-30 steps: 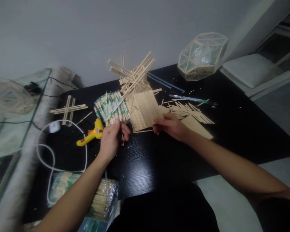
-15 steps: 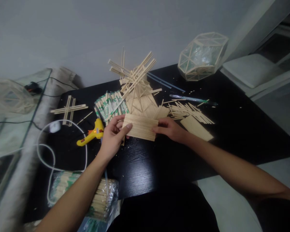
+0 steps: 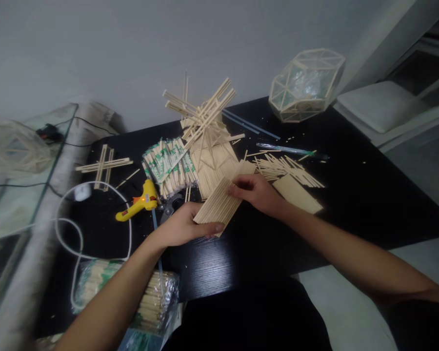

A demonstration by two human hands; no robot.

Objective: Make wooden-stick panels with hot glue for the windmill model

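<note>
A flat panel of wooden sticks (image 3: 218,204), laid side by side, is held tilted above the black table (image 3: 205,273). My left hand (image 3: 185,224) grips its lower left end, thumb on top and fingers underneath. At the upper right end, my right hand (image 3: 254,192) pinches the panel between thumb and fingers. Behind it lie more stick panels (image 3: 215,161), with a lattice of crossed sticks (image 3: 205,117) on them. A yellow glue gun (image 3: 141,201) rests left of my left hand, and a dark tool (image 3: 171,205), partly hidden, lies just beyond that hand.
Green-and-white wrapped chopsticks (image 3: 170,163) lie behind the glue gun. Loose sticks (image 3: 289,168) and a thin wooden sheet (image 3: 298,194) are to the right. A faceted stick frame (image 3: 307,85) stands at the back right. A white cable (image 3: 82,239) loops at left, near bagged chopsticks (image 3: 153,297).
The panel has turned from roughly level to slanting, its left end swinging down towards me. My left hand has moved down with it, uncovering the dark tool. My right hand stays nearly in place.
</note>
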